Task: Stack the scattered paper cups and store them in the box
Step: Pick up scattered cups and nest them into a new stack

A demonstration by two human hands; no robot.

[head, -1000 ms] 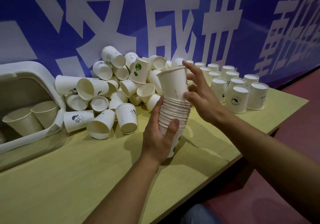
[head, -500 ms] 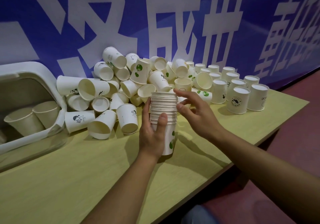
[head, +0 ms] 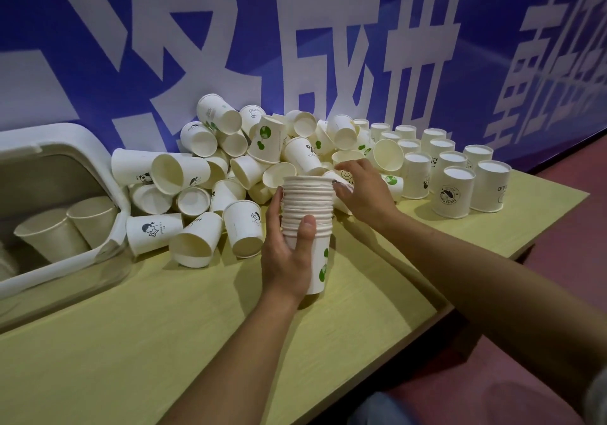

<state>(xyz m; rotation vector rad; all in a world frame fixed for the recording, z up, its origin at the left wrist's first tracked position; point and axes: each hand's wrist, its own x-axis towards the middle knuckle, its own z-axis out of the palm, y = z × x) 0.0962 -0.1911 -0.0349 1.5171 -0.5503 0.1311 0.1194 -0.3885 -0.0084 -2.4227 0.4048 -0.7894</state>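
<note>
My left hand (head: 289, 254) grips a tall stack of nested paper cups (head: 307, 204) standing upright on the yellow-green table (head: 164, 326). Just right of the stack's rim, my right hand (head: 364, 191) curls its fingers and thumb round a lying smiley-face cup (head: 344, 175) at the edge of the heap. The heap of scattered white cups (head: 230, 168) lies behind the stack against the wall. At the far left is the white box (head: 110, 178), open, with two cream cups (head: 65, 227) inside.
Several cups (head: 456, 194) stand upside down in rows at the back right, near the table's right edge. A blue banner wall (head: 295, 30) closes off the back. The table's front edge runs diagonally at the lower right, above a red floor (head: 558, 293).
The cup held above the stack a second ago has been pushed down into it. My right hand then left the stack and reached to a lying cup in the heap.
</note>
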